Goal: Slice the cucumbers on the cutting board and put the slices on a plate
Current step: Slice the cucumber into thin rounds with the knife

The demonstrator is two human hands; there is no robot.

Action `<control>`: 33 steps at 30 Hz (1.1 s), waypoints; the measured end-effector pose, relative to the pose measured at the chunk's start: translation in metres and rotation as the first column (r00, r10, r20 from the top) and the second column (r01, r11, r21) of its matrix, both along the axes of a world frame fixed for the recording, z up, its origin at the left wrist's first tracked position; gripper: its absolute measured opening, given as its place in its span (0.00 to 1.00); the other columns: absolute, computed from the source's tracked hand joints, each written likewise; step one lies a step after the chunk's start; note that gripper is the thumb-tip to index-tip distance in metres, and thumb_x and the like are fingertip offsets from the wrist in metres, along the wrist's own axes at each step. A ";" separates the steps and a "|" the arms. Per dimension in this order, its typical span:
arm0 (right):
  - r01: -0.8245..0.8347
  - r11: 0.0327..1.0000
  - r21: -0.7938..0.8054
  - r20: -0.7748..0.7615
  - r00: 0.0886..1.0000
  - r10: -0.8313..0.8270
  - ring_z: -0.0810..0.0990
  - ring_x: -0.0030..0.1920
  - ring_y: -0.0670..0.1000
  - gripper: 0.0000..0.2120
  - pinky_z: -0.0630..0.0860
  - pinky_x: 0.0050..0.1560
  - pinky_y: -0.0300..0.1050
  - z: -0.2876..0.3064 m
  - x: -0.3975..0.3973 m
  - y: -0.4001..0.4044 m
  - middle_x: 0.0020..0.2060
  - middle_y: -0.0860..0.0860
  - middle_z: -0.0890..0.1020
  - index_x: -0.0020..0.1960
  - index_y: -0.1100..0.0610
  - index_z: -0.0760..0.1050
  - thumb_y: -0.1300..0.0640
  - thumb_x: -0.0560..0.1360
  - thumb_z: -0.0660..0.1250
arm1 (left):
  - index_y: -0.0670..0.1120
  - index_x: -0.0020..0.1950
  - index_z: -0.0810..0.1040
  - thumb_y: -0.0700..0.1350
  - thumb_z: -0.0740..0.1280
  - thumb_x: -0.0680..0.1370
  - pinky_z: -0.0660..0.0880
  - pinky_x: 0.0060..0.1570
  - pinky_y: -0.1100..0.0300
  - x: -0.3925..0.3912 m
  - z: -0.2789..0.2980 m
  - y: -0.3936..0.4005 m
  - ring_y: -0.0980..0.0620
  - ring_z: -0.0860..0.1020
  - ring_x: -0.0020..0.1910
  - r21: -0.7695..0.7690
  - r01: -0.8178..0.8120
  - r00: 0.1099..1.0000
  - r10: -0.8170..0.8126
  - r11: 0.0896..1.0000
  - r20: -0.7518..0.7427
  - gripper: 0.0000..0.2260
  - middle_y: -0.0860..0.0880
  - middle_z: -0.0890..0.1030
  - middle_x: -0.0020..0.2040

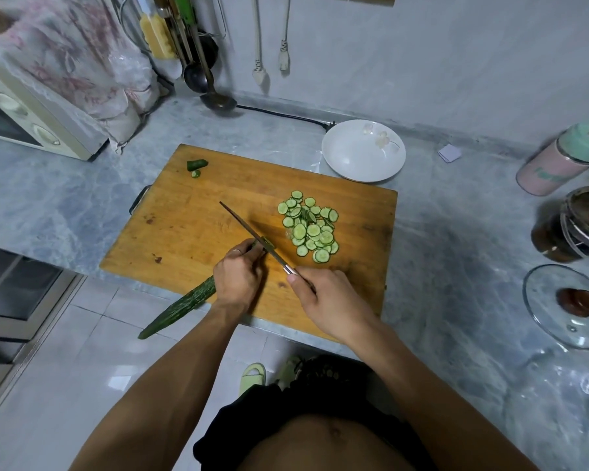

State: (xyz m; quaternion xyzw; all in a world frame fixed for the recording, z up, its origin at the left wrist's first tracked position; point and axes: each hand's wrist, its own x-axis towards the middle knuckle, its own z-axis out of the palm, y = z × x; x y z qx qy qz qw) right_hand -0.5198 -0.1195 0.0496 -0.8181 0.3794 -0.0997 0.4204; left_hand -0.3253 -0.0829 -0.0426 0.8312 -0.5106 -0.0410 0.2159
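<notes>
Cucumber (181, 309): lies on the board's (191, 212) near edge, long axis running from lower left up to the knife; its tail overhangs the counter.
Left hand (238, 278): your fingers curl over the cucumber's cut end, clamped on it.
Right hand (327, 299): your fingers wrap the knife (249, 232) handle; blade points up-left, at the cucumber's end.
Slices (308, 227): heaped right of the blade.
Plate (364, 151): beyond the board's far right corner.

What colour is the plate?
White, with a faint pale flower pattern near its far rim: the plate, seen in the head view.
</notes>
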 end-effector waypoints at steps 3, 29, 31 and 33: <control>0.000 1.000 0.001 -0.015 1.000 0.001 0.69 0.27 0.49 0.16 0.66 0.30 0.49 0.000 0.001 -0.001 0.26 0.48 0.70 0.38 0.51 0.69 0.47 0.84 0.57 | 0.50 0.54 0.84 0.38 0.69 0.72 0.73 0.35 0.59 -0.001 -0.001 -0.001 0.44 0.82 0.45 0.001 -0.013 1.000 0.013 1.000 0.007 0.13 0.53 0.81 0.59; 0.082 0.984 0.156 0.028 0.996 -0.088 0.71 0.27 0.40 0.20 0.62 0.29 0.32 -0.021 0.021 -0.016 0.24 0.39 0.74 0.33 0.45 0.65 0.51 0.84 0.59 | 0.46 0.52 0.85 0.34 0.72 0.66 0.74 0.32 0.59 -0.005 -0.002 -0.002 0.43 0.82 0.45 -0.120 0.027 0.998 -0.019 0.992 0.065 0.16 0.48 0.83 0.55; 0.087 0.986 0.139 0.007 0.996 -0.089 0.68 0.28 0.44 0.20 0.64 0.30 0.41 -0.025 0.022 -0.014 0.26 0.45 0.71 0.33 0.47 0.66 0.49 0.84 0.58 | 0.46 0.52 0.85 0.34 0.72 0.67 0.74 0.31 0.58 -0.006 -0.001 -0.002 0.43 0.82 0.44 -0.119 0.016 0.998 -0.009 0.993 0.056 0.15 0.49 0.83 0.55; 0.090 0.987 0.136 -0.011 0.996 -0.089 0.68 0.29 0.47 0.20 0.66 0.32 0.45 -0.026 0.023 -0.013 0.28 0.47 0.70 0.34 0.48 0.66 0.47 0.84 0.58 | 0.46 0.52 0.85 0.34 0.72 0.69 0.75 0.31 0.57 -0.005 -0.001 -0.002 0.43 0.81 0.43 -0.107 0.015 0.999 -0.010 0.994 0.043 0.14 0.50 0.83 0.55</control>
